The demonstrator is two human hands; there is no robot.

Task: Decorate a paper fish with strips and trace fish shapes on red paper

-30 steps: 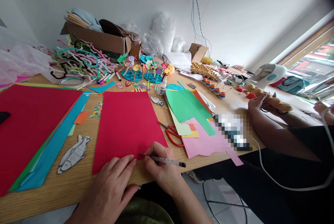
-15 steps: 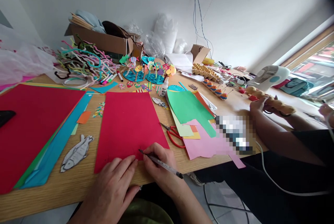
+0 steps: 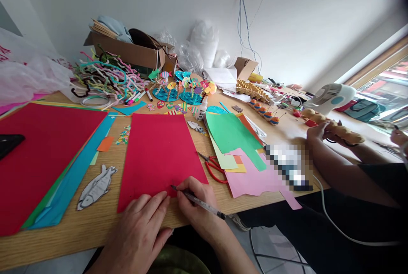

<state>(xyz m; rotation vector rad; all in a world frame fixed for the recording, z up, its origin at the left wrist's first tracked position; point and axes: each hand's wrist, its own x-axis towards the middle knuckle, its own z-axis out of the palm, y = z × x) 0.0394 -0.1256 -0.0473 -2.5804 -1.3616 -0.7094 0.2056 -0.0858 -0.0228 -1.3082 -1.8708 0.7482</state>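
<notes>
A sheet of red paper [image 3: 161, 150] lies in front of me on the wooden table. My right hand [image 3: 196, 201] grips a black pen [image 3: 204, 204], its tip at the sheet near the lower edge. Flat on the sheet's lower left rests my left hand [image 3: 143, 218], fingers stretched out and holding nothing. Left of the sheet is a paper fish cutout [image 3: 97, 187] with drawn outlines. Red-handled scissors [image 3: 216, 168] lie just to the right. Any fine line under the pen tip is too small to make out.
Stacked coloured sheets [image 3: 57, 138] cover the left side. Green paper [image 3: 234, 135] and pink paper [image 3: 251, 182] lie to the right. Behind stand a glue bottle [image 3: 201, 109], pipe cleaners [image 3: 110, 72] and a cardboard box [image 3: 127, 50]. At right, another person's hand [image 3: 317, 131] holds a knobbly brown piece.
The whole view has shifted slightly right and down. Both my hands keep nearly the same place on the red sheet, with the pen tip still near its lower edge.
</notes>
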